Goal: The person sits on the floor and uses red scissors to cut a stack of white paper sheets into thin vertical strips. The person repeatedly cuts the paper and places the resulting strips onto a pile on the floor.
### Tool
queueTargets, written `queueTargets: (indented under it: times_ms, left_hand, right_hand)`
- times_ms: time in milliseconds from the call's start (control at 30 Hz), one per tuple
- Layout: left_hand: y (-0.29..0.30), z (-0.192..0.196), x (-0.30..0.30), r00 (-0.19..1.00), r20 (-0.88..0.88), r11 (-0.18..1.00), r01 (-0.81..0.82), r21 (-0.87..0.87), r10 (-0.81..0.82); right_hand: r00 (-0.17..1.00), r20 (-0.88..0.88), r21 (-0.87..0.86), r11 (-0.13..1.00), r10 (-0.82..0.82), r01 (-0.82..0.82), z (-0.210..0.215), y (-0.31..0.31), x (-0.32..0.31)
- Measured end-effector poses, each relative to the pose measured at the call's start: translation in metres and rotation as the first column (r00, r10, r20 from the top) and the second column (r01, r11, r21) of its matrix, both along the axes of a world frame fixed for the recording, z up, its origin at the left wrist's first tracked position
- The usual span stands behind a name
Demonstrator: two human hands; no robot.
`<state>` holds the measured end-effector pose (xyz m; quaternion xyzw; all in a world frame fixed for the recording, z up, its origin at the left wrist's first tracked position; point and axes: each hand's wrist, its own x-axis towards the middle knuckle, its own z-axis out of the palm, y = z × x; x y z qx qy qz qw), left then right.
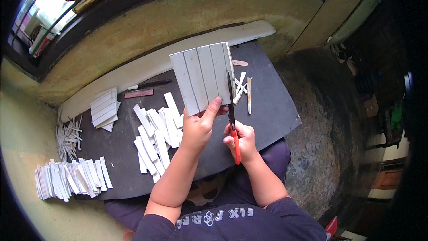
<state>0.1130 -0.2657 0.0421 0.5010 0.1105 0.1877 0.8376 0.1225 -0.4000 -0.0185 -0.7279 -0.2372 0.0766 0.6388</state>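
My left hand [203, 122] grips a white card [198, 76] by its lower edge, thumb on the front, and holds it up over the table. Dark parallel lines run down the card from top to bottom. In my right hand [243, 140] are scissors [237, 149] with red handles and dark blades. The blades point away from me and lie along the card's right edge. Whether they touch the card is hard to see. Below and left of the card, cut white strips [154, 143] lie in a loose pile.
Cards with lines [104, 107] are stacked at the table's left. Thin offcuts [67, 138] and a row of strips [73, 178] lie nearer. A pen [149, 85] and a reddish bar [139, 93] sit behind the pile. Narrow slivers [240, 87] lie right of the card on the dark table [272, 111].
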Motion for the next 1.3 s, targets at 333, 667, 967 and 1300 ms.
queueTargets:
  times_ms: [333, 667, 967, 1300]
  left_hand:
    - [0.002, 0.0, -0.001, 1.0, -0.008, 1.0, 0.018, -0.005, -0.018]
    - [0.003, -0.001, -0.001, 1.0, -0.008, 1.0, 0.024, -0.02, -0.024]
    - [0.071, 0.004, -0.014, 0.898, -0.034, 0.893, 0.441, 0.091, -0.44]
    - [0.06, 0.015, -0.013, 0.995, -0.081, 0.999, -0.052, 0.008, 0.053]
  right_hand:
    - [0.996, 0.063, 0.008, 0.998, -0.07, 0.07, -0.003, 0.005, 0.0]
    - [0.995, 0.085, 0.03, 0.998, -0.058, 0.056, -0.007, 0.007, 0.0]
    - [0.992, -0.116, -0.05, 0.998, -0.051, 0.045, 0.006, -0.002, -0.004]
    - [0.994, 0.051, -0.242, 0.967, 0.094, -0.079, 0.016, -0.005, -0.007]
